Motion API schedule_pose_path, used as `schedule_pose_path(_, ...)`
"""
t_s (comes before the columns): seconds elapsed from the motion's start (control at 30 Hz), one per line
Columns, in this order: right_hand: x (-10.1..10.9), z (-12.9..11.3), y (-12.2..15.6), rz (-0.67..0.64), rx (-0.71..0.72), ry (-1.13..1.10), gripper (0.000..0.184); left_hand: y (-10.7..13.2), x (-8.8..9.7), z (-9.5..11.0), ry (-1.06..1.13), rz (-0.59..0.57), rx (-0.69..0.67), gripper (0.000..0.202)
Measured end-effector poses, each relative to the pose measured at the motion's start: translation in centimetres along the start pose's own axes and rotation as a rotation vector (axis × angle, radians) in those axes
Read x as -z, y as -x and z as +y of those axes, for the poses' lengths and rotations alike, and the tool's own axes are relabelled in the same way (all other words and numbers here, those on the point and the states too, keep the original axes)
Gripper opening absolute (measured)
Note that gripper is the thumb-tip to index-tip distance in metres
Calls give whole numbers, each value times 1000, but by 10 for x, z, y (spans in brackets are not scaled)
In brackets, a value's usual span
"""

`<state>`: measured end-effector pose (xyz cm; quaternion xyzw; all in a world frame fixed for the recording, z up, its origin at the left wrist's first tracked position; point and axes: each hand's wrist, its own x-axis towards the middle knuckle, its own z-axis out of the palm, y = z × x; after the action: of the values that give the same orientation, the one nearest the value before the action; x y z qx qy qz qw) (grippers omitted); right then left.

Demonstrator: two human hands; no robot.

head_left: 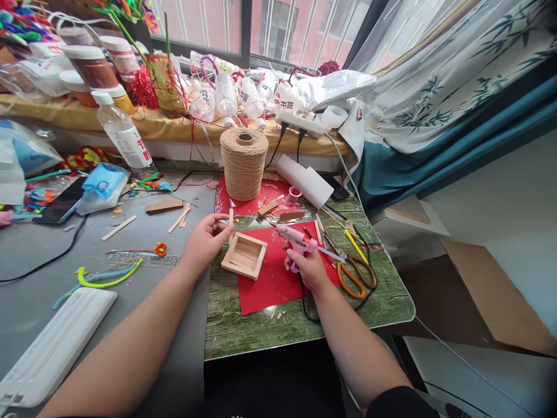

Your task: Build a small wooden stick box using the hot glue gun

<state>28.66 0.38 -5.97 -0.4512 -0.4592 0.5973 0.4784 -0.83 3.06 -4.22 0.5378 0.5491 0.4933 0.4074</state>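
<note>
My left hand [208,239] pinches a short wooden craft stick [231,217] upright by the far left corner of a small square box [244,256] built from craft sticks. Whether the stick touches the box I cannot tell. A pink hot glue gun [296,237] is gripped in my right hand [307,264], its nozzle pointing left, just beyond the box's right side. The box lies partly on a red sheet of paper [270,290], with its open top facing up. A clear glue stick [333,253] juts from the back of the gun.
Scissors with orange handles [357,278] lie right of the red sheet. A twine spool [244,165] stands behind the box. A bottle [124,136], loose sticks [119,227] and a white power bank-like case [58,348] are on the left. A black cord [304,302] runs below my right hand.
</note>
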Motion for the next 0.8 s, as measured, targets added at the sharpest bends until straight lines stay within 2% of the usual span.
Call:
schedule_pose_path(0.1, 12, -3, 18, -18, -84, 75, 36, 6, -2, 6, 13, -56, -35, 49)
schedule_pose_path(0.23, 22, 2, 35, -55, -138, 141, 38, 21, -6, 17, -161, -170, -163, 31)
schedule_pose_path(0.37, 18, 7, 35, -18, -147, 205, 45, 34, -12, 29, -398, -363, -359, 20)
schedule_pose_path(0.43, 12, 4, 34, -58, -128, 269, 51, 38, -16, 35, -481, -425, -436, 19)
schedule_pose_path(0.57, 5, -5, 35, -170, -55, 307, 57, 39, -20, 40, -613, -449, -549, 14)
schedule_pose_path(0.8, 11, 6, 35, -93, -68, 338, 56, 34, -21, 29, -725, -435, -560, 17)
